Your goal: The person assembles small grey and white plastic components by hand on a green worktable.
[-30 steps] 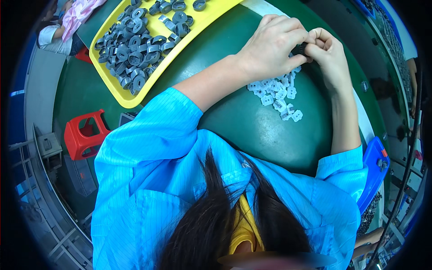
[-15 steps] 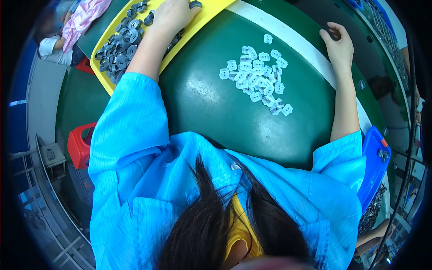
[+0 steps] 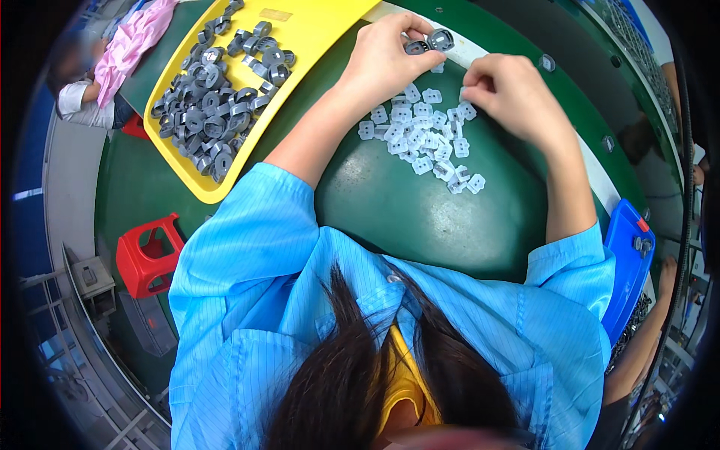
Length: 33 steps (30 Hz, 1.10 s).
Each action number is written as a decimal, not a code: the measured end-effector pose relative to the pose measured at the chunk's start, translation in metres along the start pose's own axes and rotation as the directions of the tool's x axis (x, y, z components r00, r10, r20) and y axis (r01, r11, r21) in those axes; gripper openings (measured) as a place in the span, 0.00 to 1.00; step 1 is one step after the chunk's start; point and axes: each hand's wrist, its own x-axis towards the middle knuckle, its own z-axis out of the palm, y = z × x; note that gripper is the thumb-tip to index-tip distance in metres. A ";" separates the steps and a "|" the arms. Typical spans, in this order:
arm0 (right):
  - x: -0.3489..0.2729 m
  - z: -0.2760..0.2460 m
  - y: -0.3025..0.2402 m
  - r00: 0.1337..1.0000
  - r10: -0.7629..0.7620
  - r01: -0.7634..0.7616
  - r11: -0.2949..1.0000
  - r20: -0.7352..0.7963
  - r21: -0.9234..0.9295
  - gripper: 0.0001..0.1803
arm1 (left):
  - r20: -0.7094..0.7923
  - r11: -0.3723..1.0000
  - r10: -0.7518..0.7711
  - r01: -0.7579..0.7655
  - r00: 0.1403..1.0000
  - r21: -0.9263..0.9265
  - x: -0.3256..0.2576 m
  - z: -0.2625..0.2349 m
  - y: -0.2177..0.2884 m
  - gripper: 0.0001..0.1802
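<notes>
My left hand (image 3: pixel 384 58) is closed on dark grey round plastic parts (image 3: pixel 441 40), at least two of them, held above the far end of a heap of small translucent white plastic pieces (image 3: pixel 420 135). Those white pieces lie loose on the green tabletop (image 3: pixel 367 195). At the heap's right edge, my right hand (image 3: pixel 514 94) has its thumb and fingers pinched together, just over one white piece; whether anything sits between the fingertips is hidden. Many more grey round parts (image 3: pixel 199 112) fill a yellow tray (image 3: pixel 319 45) to the left.
A white strip (image 3: pixel 592 176) crosses the table beyond the heap, with a few loose parts past it. At the right stands a blue tray (image 3: pixel 624 262) with small parts. A red stool (image 3: pixel 142 259) is at the left. Other people are near both sides.
My left hand has left the yellow tray and moved right, now carrying grey round parts. My right hand has come left to the white heap, its fingers closing.
</notes>
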 end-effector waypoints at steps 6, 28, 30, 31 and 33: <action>0.013 0.013 0.016 0.913 0.192 0.124 0.710 -0.360 0.693 0.09 | 0.034 0.982 -0.021 0.027 0.999 -0.186 -0.002 0.008 0.009 0.21; 0.007 -0.001 0.023 0.988 0.152 -0.114 0.524 0.039 0.844 0.12 | 0.308 0.801 -0.049 0.222 0.950 -0.556 -0.004 -0.001 0.011 0.19; 0.005 -0.001 0.021 0.994 0.105 -0.083 0.476 0.037 0.876 0.13 | 0.333 0.642 -0.012 0.263 0.943 -0.720 0.000 0.000 -0.001 0.17; 0.006 0.001 0.019 0.993 0.118 -0.070 0.494 0.012 0.867 0.14 | 0.334 0.639 -0.023 0.271 0.942 -0.720 -0.001 0.001 -0.001 0.15; 0.005 0.005 0.009 0.984 0.160 -0.024 0.552 -0.078 0.834 0.13 | 0.327 0.555 -0.047 0.297 0.944 -0.777 -0.002 0.002 -0.001 0.15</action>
